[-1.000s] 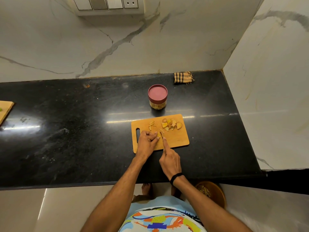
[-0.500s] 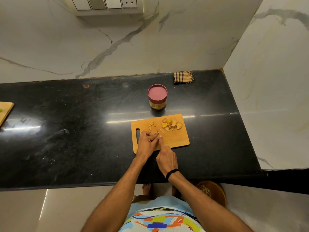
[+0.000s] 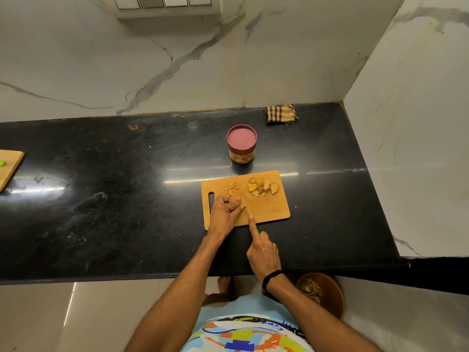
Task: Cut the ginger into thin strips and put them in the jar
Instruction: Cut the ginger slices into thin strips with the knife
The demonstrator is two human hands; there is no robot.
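A wooden cutting board (image 3: 269, 209) lies on the black counter. My left hand (image 3: 225, 212) rests on its left part, its curled fingers pinching a small yellow ginger piece (image 3: 243, 203). My right hand (image 3: 262, 250) grips a knife with a green handle (image 3: 258, 232), the index finger stretched along the blade, whose thin edge reaches the ginger piece. A few cut strips (image 3: 233, 188) lie near the board's far left. A pile of ginger slices and peel (image 3: 264, 186) sits at the far right. The jar (image 3: 241, 143) with a maroon lid on stands just behind the board.
A checked cloth (image 3: 281, 113) lies at the counter's back right corner. Another wooden board (image 3: 10, 166) pokes in at the left edge. A brown bin (image 3: 322, 293) with scraps stands on the floor under the counter's front edge. Marble walls close the back and right.
My right hand with the knife has slid back toward me, away from the ginger piece. My left hand has stayed on the board, holding the ginger.
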